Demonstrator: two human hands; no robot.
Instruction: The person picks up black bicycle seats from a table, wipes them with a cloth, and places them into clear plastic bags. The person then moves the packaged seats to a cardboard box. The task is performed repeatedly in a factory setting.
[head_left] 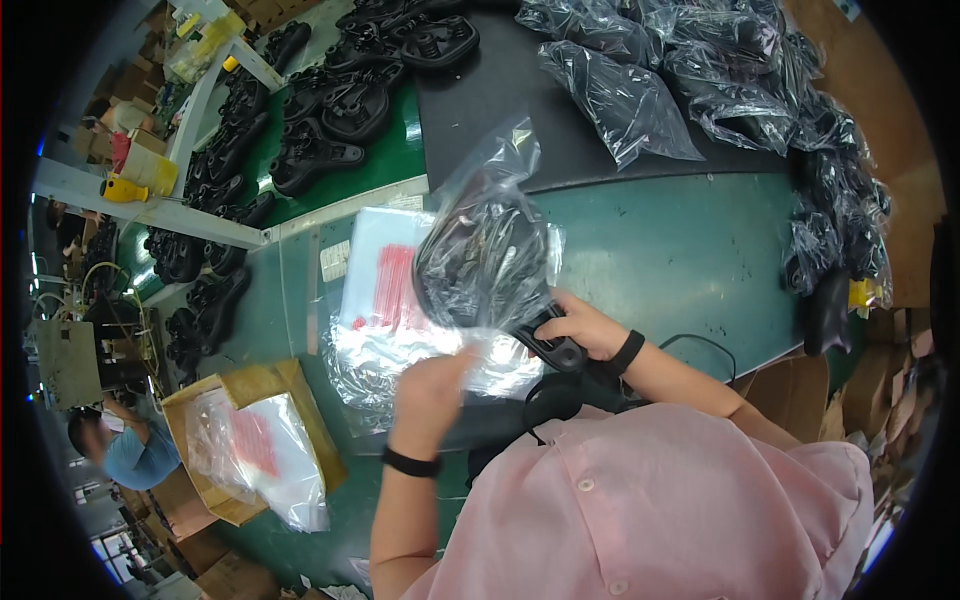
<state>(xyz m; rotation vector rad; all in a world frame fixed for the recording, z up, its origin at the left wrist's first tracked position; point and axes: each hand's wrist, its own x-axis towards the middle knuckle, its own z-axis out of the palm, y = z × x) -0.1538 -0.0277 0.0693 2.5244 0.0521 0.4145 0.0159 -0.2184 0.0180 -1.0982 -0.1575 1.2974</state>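
A black bicycle saddle (pixel 562 352) is partly inside a clear plastic bag (pixel 490 245), its wide end covered and its narrow nose sticking out toward me. My right hand (pixel 590 325) grips that bare nose, thumb on top. At the bag's near edge is my left hand (pixel 432 392), curled and blurred, its fingertips closed on the plastic. Below both hands lies a stack of flat clear bags (pixel 360 285) with red print, spread on the green table (pixel 650 255).
Several bare saddles (pixel 310 155) crowd the far left beside a white metal frame (pixel 150 205). Bagged saddles (pixel 620 100) pile on a black mat (pixel 470 115) and along the right edge. An open carton (pixel 305 400) with more bags stands left. A person in blue (pixel 140 450) sits beyond.
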